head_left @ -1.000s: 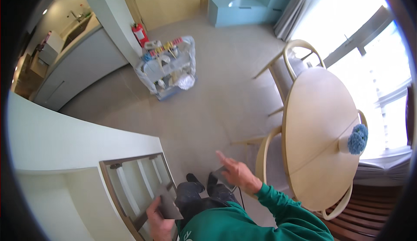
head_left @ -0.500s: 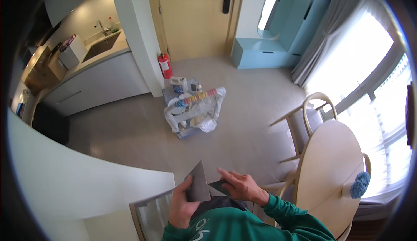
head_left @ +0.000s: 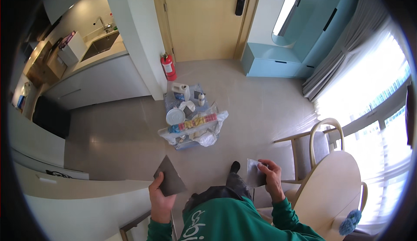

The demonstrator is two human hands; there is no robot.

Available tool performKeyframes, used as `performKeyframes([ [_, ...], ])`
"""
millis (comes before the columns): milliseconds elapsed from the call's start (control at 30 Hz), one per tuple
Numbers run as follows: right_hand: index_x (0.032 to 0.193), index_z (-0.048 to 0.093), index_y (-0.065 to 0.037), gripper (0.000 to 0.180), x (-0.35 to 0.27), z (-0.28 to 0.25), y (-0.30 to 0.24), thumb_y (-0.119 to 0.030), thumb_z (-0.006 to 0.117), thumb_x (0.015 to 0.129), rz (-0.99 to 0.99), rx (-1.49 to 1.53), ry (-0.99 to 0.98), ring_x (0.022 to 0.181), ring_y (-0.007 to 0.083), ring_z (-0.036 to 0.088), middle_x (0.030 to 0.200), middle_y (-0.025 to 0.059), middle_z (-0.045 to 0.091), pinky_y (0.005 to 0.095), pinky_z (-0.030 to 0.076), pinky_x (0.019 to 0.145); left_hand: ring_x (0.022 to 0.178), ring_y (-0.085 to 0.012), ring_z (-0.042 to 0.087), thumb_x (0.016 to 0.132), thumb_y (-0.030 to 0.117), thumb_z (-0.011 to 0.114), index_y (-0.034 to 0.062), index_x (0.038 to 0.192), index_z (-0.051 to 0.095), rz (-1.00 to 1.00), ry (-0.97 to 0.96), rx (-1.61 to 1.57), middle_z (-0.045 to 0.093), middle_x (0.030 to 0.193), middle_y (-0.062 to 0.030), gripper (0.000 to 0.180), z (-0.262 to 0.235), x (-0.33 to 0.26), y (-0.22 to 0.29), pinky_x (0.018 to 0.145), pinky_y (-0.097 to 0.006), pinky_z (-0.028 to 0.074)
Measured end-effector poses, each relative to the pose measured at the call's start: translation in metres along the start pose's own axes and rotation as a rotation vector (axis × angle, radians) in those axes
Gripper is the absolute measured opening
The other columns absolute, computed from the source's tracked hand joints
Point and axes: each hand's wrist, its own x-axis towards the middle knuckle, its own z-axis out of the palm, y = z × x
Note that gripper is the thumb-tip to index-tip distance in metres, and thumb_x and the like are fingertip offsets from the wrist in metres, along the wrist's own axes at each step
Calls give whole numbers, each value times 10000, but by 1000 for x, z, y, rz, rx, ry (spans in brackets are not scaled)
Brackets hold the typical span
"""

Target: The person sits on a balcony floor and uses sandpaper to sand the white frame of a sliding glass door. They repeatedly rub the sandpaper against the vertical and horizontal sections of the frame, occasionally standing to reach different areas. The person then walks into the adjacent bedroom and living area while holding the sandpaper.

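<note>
My left hand (head_left: 162, 197) is closed on a flat, stiff-looking dark grey sheet (head_left: 170, 178), which looks like sandpaper, thumb on its face. To the right, my right hand (head_left: 273, 181) grips a smaller dark grey piece (head_left: 256, 176) with a pale left edge, its thumb lying across the top. The two pieces are well apart, one on each side of my body. Past them on the floor stands a clear plastic carrier (head_left: 191, 130) holding white plastic and a band of red, yellow and blue items.
Behind the carrier, a white jug (head_left: 180, 92), a small bottle (head_left: 201, 99) and a round white lid (head_left: 175, 116) sit on plastic sheeting. A wooden table (head_left: 332, 184) and chair (head_left: 313, 147) stand at right, a low wall (head_left: 82, 192) at left. A red extinguisher (head_left: 168, 67) stands by the pillar.
My hands have moved apart, the left to the left and the right to the right, each carrying its grey piece. The view has shifted, and one of my feet now shows.
</note>
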Motion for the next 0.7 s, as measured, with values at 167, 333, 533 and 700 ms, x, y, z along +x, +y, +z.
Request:
performKeyframes([
  [167, 1045, 630, -23, 250, 105, 4, -64, -243, 647, 928, 282, 151, -424, 614, 102, 526, 784, 10, 569, 233, 410, 546, 935, -233, 668, 900, 198, 668, 78, 1155, 635, 122, 56, 13, 696, 1024, -63, 284, 59, 37, -55, 846, -363, 524],
  [333, 1085, 594, -69, 369, 174, 45, -113, -415, 599, 956, 680, 431, -961, 530, 85, 448, 778, -7, 533, 229, 353, 474, 1018, -269, 655, 884, 143, 668, 21, 1229, 587, 176, -60, 41, 669, 1101, -124, 375, 138, 71, -112, 943, -395, 509],
  [533, 1072, 591, -101, 463, 236, 90, -136, -548, 508, 982, 614, 455, -1083, 484, 80, 382, 744, -18, 511, 227, 296, 445, 1052, -258, 649, 854, 102, 690, -64, 1228, 565, 217, 4, 53, 659, 1116, -139, 428, 217, 153, -147, 964, -378, 506],
  [700, 1170, 557, -90, 361, 283, 96, -159, -390, 545, 970, 181, 147, -1045, 591, 62, 446, 813, -12, 544, 218, 372, 493, 951, -251, 673, 786, -25, 733, -71, 1217, 573, 246, 39, 9, 668, 1080, -139, 462, 247, 217, -153, 854, -373, 552],
])
